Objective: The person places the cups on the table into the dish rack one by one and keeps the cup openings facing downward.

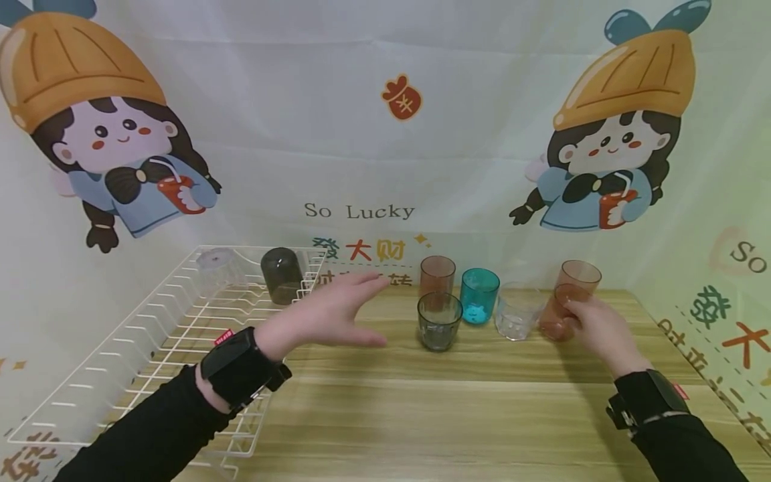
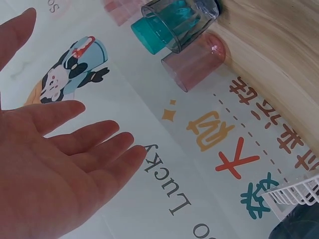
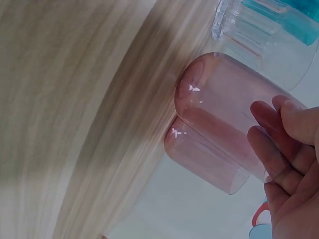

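Right hand [image 1: 602,335]: fingers and thumb curled about a tall pink glass [image 3: 224,104]; it reaches in from the glass's 4 o'clock.

Left hand [image 1: 331,314]: thumb spread well apart from extended fingers; fingertips toward 2 o'clock in the head view; hand in the air between rack and grey glass.

Tall pink glass: right part of the tabletop [image 1: 434,428], toward its far edge; mouth up, base down, long axis near upright. In the right wrist view, the axis runs from 10 o'clock (base) to 4 o'clock (mouth end, partly behind the fingers). Base contact with the wood: cannot tell.

Second pink glass [image 3: 204,162]: upright, just behind the held one, at its 1 o'clock in the head view.

Clear glass [image 1: 513,321]: just beside, at 9 o'clock; mouth up.

Teal glass [image 1: 479,298]: beyond the clear one, at its 10 o'clock; mouth up.

Grey glass [image 1: 439,328]: at the left hand's 3 o'clock; mouth up, partly in front of a third pink glass [image 1: 437,271].

White wire rack [image 1: 175,347]: at the left hand's 8 o'clock; bears an inverted grey glass [image 1: 282,274] and an inverted clear glass [image 1: 218,268], mouths down.

Printed backdrop [image 1: 271,134]: behind the tabletop, lettered "So Lucky".
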`<state>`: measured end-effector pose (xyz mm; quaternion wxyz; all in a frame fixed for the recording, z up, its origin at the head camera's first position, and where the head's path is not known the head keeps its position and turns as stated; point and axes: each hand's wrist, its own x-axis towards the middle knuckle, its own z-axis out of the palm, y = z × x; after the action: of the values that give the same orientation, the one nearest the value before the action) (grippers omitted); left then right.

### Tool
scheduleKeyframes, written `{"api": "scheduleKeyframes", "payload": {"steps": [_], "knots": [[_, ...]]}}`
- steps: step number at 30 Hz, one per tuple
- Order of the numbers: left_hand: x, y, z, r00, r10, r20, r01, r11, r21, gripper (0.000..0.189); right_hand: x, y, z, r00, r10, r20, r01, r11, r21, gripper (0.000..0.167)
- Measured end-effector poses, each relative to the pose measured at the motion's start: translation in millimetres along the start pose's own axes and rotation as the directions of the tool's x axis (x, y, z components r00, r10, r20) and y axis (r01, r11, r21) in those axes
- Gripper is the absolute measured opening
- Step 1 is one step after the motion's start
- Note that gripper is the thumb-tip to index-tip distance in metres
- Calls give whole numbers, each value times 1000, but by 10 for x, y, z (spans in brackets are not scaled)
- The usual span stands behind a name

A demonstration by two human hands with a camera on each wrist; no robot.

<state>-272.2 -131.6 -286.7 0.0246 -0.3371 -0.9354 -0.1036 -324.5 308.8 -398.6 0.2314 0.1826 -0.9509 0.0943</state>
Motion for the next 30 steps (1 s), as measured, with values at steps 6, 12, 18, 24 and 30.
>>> {"api": "scheduleKeyframes", "payload": {"steps": [6,12,18,24,30], "knots": [[9,41,-4,1000,5,-9,-5,1000,5,94,-72,-15,-58,998,57,-16,-57,998,0,18],[30,76,-5,1000,-5,-8,5,1000,0,98,-114,-53,-160,997,61,-46,-61,998,0,13],[73,138,-12,1000,12,-12,-12,999,-31,98,-138,-112,-252,996,57,-67,-57,998,-1,12],[111,207,-40,999,27,-18,-28,998,-48,99,-125,-186,-326,994,48,-100,-47,999,10,12],[143,249,-62,996,63,-57,-67,995,-72,99,-113,-242,-429,989,44,-138,-42,999,16,12]]}}
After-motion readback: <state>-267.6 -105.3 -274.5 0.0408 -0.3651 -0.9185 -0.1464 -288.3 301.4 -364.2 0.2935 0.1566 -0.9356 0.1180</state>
